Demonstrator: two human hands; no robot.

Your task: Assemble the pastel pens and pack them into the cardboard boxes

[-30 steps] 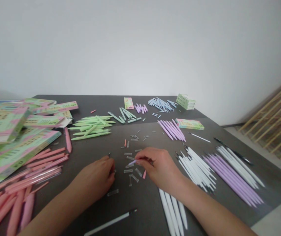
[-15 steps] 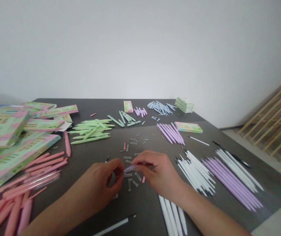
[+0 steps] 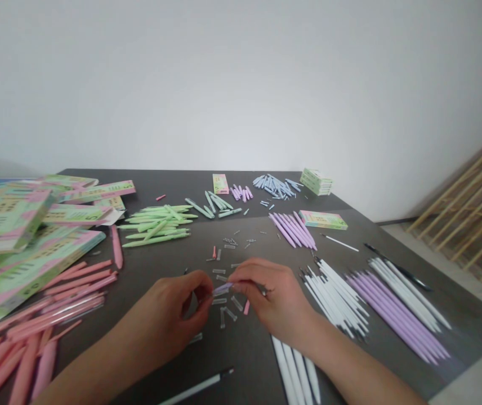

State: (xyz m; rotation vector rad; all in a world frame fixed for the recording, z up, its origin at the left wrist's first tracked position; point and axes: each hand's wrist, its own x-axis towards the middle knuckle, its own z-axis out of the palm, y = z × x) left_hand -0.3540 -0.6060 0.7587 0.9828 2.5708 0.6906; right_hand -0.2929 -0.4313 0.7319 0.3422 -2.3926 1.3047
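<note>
Both hands meet just above the table centre. Right hand pinches a small lilac part at its fingertips; left hand closes thumb and forefinger on its other end. Clear clips lie scattered beneath, white refills to the right, pink barrels to the left.

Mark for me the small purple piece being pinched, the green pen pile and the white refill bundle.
small purple piece [image 3: 223, 289], head view, on its visible middle.
green pen pile [image 3: 156, 225], head view, on the centre of the pile.
white refill bundle [image 3: 336, 292], head view, mid-length on the bundle.
</note>
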